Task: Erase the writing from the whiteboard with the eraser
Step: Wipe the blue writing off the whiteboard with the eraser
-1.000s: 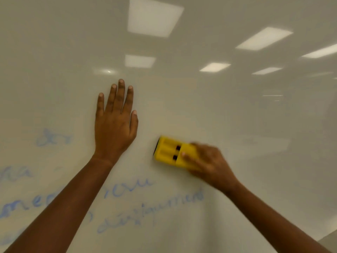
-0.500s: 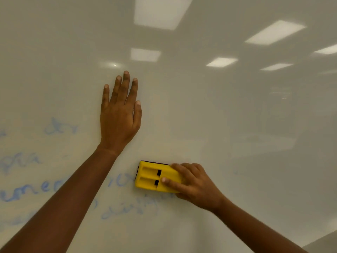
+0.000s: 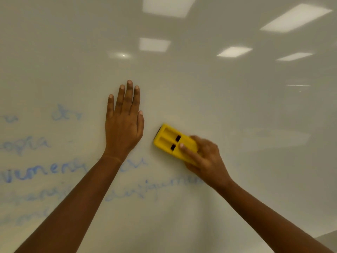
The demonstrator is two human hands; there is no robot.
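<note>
A glossy whiteboard (image 3: 228, 110) fills the view. Faint blue handwriting (image 3: 42, 170) runs in several lines across its lower left, reaching to the middle under my forearms. My right hand (image 3: 204, 159) grips a yellow eraser (image 3: 171, 141) and presses it flat on the board, tilted, just right of my left hand. My left hand (image 3: 124, 123) lies flat on the board with fingers together, holding nothing. The eraser's dark pad shows as a thin edge at its upper left.
Ceiling lights (image 3: 235, 51) are reflected in the upper part of the board. The board's right half carries no writing. A corner of a grey surface (image 3: 328, 241) shows at the bottom right.
My right hand has moved the eraser up and to the right from the lower line of writing. My left hand stays flat on the board.
</note>
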